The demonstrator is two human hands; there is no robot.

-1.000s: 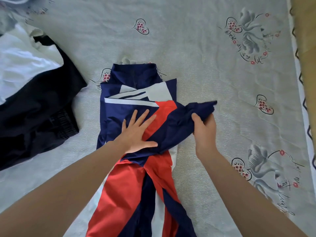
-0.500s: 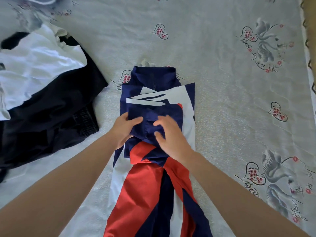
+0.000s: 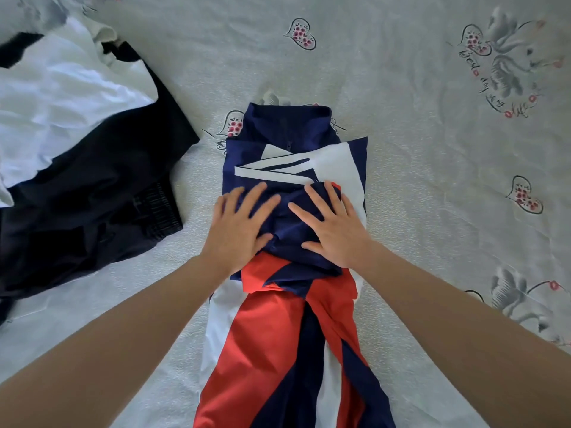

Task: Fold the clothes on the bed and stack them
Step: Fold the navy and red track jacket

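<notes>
Jacket flat under two open palms

Jacket (image 3: pixel 296 273) lies lengthwise on the bed (image 3: pixel 432 180), collar at the far end and its lower part running off the near edge of view. Nearest the camera, its body shows long red, navy and white panels. Beyond that, across the jacket's middle, navy sleeves are folded over the chest, with a red patch showing at their near edge.

Both hands rest side by side on this folded navy part. The left hand (image 3: pixel 238 227) lies on the jacket's left half, fingers straight and spread, palm down, gripping nothing. The right hand (image 3: pixel 333 223) lies on the right half in the same way, fingers splayed flat, thumb pointing inward toward the other hand. Neither pinches any cloth.

Past the fingertips, white stripes cross the navy chest, and a white panel runs down the jacket's right edge. Farther still, the navy collar stands folded with a zip at its centre.

Left of the jacket, apart from it, lies a heap of dark clothes (image 3: pixel 92 196) with a white garment (image 3: pixel 61 103) on top.
</notes>
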